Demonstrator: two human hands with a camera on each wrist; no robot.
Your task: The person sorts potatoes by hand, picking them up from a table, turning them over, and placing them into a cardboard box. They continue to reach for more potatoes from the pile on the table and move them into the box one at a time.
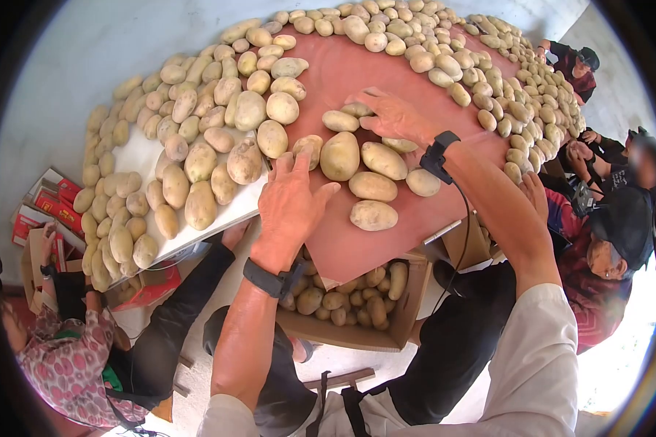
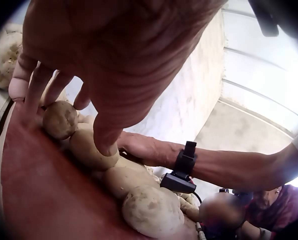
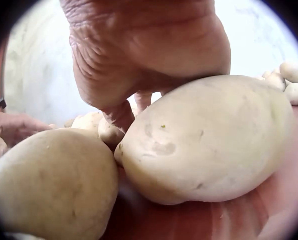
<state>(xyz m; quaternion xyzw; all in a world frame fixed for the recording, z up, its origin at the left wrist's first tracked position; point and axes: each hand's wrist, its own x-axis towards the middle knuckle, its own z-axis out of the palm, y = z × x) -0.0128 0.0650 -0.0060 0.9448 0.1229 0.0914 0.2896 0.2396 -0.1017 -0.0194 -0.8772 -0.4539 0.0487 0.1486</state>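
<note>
A loose group of potatoes lies on the red tabletop (image 1: 415, 240) between the two hands. My left hand (image 1: 291, 207) is spread at the group's left side, fingertips beside a small potato (image 1: 310, 151). In the left wrist view, its thumb (image 2: 106, 137) lies over another potato (image 2: 89, 152). My right hand (image 1: 397, 120) reaches over the group's far side, its fingers close to a small potato (image 1: 341, 121). A big pale potato (image 3: 209, 140) sits under that palm in the right wrist view, which hides part of the fingers.
A white board (image 1: 226, 211) at left carries many potatoes, and a long heap of potatoes (image 1: 444, 65) lines the far edge. Below the table's front corner stands a cardboard box (image 1: 404, 328) of potatoes. People sit at left and right; red boxes (image 1: 58, 200) stand far left.
</note>
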